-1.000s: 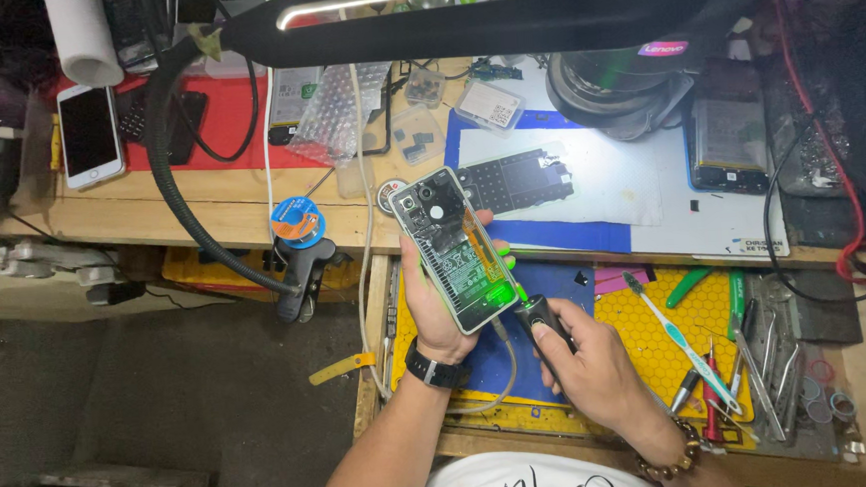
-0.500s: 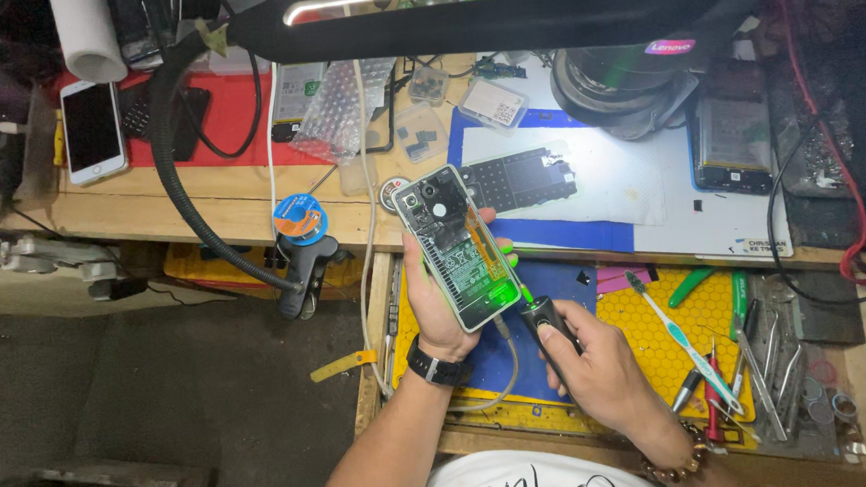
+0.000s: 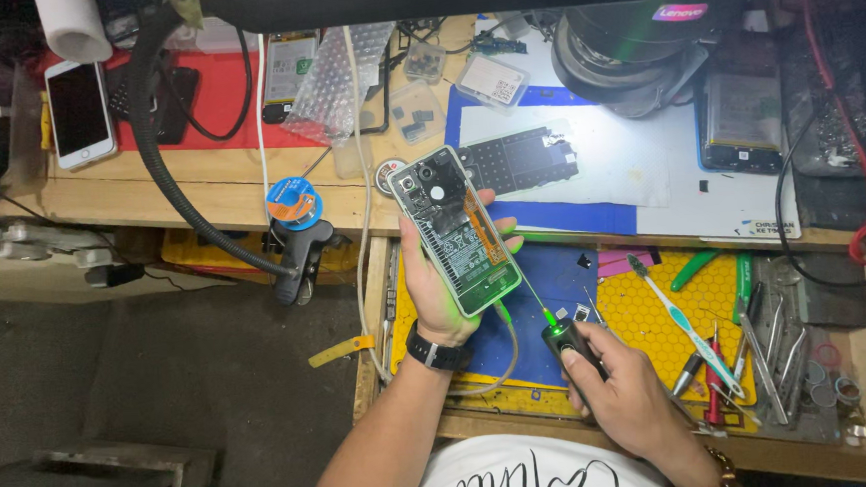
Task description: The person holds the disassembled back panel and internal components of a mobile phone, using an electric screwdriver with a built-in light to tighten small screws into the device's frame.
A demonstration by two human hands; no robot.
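Observation:
My left hand (image 3: 434,292) holds an opened phone (image 3: 455,230) upright over the drawer, its bare insides with battery and circuit boards facing me and lit green. My right hand (image 3: 625,394) grips a small black handheld tool (image 3: 571,345) with a glowing green tip, low and to the right of the phone. A thin green line runs from the tool's tip up to the phone's lower right edge. A black watch sits on my left wrist (image 3: 434,353).
A pulled-out drawer holds a yellow mat (image 3: 658,310), a blue pad (image 3: 555,276), a toothbrush (image 3: 680,324), tweezers and screwdrivers (image 3: 760,344). On the bench lie a dark phone part (image 3: 518,163) on a white mat, a white phone (image 3: 79,110), a clamped lamp arm (image 3: 162,160).
My right hand has drawn the black tool down and right, away from the phone's lower edge. The phone stays held in my left hand, nearly as before.

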